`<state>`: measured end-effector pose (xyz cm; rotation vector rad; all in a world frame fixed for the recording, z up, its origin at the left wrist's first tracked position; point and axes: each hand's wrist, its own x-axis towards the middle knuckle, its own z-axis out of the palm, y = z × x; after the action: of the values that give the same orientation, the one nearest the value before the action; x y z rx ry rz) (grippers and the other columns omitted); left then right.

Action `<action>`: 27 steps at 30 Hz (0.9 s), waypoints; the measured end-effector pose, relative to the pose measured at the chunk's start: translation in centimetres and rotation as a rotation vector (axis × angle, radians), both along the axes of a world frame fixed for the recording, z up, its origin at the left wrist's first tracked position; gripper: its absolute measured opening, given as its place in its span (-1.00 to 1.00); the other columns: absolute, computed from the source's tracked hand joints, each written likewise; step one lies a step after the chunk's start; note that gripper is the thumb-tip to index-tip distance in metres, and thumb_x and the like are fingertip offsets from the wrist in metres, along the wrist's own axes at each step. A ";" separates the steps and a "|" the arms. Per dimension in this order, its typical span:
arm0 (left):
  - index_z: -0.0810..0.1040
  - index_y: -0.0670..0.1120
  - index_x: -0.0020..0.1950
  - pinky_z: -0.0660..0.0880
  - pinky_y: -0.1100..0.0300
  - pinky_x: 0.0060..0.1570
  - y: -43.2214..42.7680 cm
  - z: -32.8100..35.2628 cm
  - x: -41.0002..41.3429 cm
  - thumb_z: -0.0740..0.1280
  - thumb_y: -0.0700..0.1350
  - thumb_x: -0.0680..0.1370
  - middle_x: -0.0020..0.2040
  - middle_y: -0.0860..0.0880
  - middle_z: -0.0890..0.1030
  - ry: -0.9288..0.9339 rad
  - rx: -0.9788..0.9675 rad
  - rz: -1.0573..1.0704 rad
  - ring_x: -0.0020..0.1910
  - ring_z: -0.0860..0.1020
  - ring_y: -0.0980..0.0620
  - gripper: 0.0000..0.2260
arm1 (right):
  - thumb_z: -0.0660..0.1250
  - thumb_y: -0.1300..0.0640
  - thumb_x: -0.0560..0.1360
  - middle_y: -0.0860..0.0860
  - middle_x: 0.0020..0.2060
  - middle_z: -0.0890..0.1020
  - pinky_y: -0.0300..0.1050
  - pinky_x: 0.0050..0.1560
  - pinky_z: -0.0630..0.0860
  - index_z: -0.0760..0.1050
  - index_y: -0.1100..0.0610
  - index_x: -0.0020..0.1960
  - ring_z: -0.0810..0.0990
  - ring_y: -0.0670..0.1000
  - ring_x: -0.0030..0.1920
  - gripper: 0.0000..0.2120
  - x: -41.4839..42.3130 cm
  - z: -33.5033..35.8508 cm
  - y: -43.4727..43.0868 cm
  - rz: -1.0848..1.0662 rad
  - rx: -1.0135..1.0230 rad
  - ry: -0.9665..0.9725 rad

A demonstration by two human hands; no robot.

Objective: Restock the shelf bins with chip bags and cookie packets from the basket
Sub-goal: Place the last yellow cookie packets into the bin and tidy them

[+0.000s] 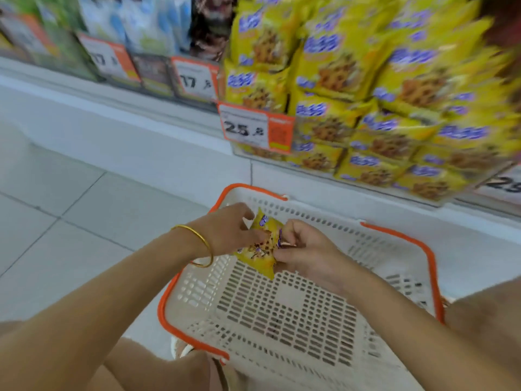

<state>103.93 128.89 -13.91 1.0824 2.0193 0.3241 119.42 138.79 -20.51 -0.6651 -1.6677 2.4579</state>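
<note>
A yellow cookie packet (260, 246) hangs over the white basket (282, 314) with its orange rim. My left hand (228, 228), with a gold bangle at the wrist, pinches the packet's left side. My right hand (304, 249) grips its right side with curled fingers. Apart from this packet, the basket floor shows only its slotted plastic. Up and to the right stands the shelf bin (380, 108), piled with several matching yellow cookie packets.
An orange and white price tag reading 25 (255, 128) hangs on the bin's front left. More price tags (194, 79) and other blurred packs line the shelf to the left. Pale floor tiles (70, 207) lie left of the basket. My knees are at the bottom edge.
</note>
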 end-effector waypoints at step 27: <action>0.47 -0.13 0.15 0.60 0.17 -0.17 3.7 14.1 0.8 0.34 -0.24 0.49 -0.24 -0.08 0.59 -0.385 0.940 0.364 -0.17 0.62 -0.03 -0.76 | 0.35 0.26 0.50 -0.08 -0.20 0.59 -0.03 -0.25 0.64 0.45 -0.11 -0.11 0.62 -0.17 -0.26 -0.74 -0.1 20.2 3.5 -0.355 0.697 0.140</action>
<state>104.75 132.59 0.15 1.0353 1.6875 1.6533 119.36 142.33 -0.31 -0.5961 -1.9616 1.5009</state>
